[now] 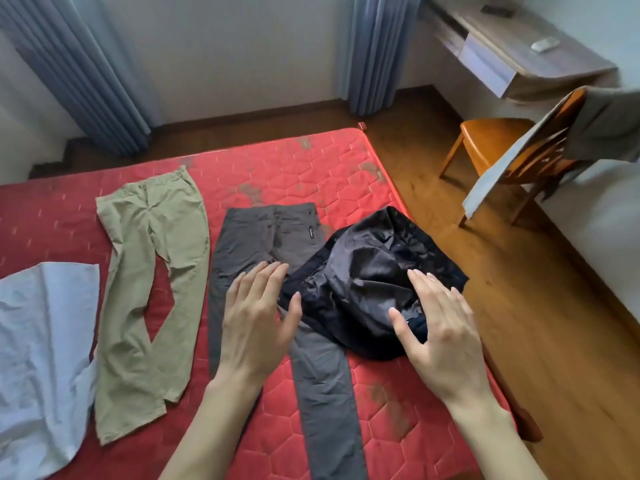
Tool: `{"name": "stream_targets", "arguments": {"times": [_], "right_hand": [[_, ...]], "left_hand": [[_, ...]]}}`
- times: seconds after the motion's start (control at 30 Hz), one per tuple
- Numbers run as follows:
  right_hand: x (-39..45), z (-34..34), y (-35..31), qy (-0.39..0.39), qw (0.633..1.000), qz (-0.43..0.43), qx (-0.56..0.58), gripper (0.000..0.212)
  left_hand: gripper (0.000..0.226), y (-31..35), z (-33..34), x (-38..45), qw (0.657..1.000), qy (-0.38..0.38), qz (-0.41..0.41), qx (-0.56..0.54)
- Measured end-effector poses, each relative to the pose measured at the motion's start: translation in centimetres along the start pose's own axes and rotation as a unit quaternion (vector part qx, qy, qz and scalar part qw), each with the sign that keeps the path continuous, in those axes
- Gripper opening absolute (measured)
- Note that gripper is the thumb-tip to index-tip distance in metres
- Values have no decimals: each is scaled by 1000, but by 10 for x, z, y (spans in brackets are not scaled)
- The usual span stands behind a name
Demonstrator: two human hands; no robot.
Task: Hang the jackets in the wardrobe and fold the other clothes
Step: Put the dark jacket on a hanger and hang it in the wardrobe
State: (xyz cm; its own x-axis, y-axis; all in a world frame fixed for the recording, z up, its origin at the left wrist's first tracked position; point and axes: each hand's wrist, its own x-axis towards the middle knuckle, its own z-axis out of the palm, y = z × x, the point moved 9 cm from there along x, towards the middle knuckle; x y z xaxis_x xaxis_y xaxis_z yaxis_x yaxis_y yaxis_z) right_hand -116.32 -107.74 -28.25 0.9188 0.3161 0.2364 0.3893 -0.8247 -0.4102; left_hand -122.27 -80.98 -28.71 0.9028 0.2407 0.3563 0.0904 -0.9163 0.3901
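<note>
Shirt cloth first, at the far left: a pale blue shirt (pixel 41 344) lies rumpled on the red mattress (pixel 294 168), thin and limp by the look of it, likely to crease wherever I pinch it. Just beside it the khaki trousers (pixel 152 271) lie flat with the legs a little apart, waistband away from me; I judge them a stiffer cotton that will hold a fold, best taken at the waistband and the hems. Next come the grey trousers (pixel 266 237), also laid out lengthwise, one leg running down between my arms. My left hand (pixel 256 320) hovers over them with fingers straight and spread, holding nothing. Whether it touches the cloth I cannot tell.

To the right, the dark jacket (pixel 374 282) sits in a crumpled heap, overlapping the grey trousers and lying near the mattress edge. Its sheen suggests a light, slick shell fabric that will slide through a loose grip and will not keep a shape. I would feel for the collar or shoulders before lifting it, though neither is plain in the heap. My right hand (pixel 440 327) is over its near side, fingers straight and open, gripping nothing yet. Furthest right, a wooden chair (pixel 491 143) carries more clothing over its back.
</note>
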Motion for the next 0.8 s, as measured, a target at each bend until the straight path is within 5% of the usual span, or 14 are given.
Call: {"name": "stream_targets", "arguments": {"times": [0.27,0.53,0.67,0.8], "right_hand": [[9,107,100,-40,997,66,-7,63],[-58,220,228,-104,976,185,-46,61],[-79,254,287,-108,951,286,-37,60],[-88,290,348,-75,889,442,94,64]], "left_hand": [[47,-13,143,15,998,-48,-20,-31],[46,1,321,-25,983,-163,47,-64],[45,39,405,-35,964,-224,120,-76],[40,88,460,-32,948,-240,187,-96]]}}
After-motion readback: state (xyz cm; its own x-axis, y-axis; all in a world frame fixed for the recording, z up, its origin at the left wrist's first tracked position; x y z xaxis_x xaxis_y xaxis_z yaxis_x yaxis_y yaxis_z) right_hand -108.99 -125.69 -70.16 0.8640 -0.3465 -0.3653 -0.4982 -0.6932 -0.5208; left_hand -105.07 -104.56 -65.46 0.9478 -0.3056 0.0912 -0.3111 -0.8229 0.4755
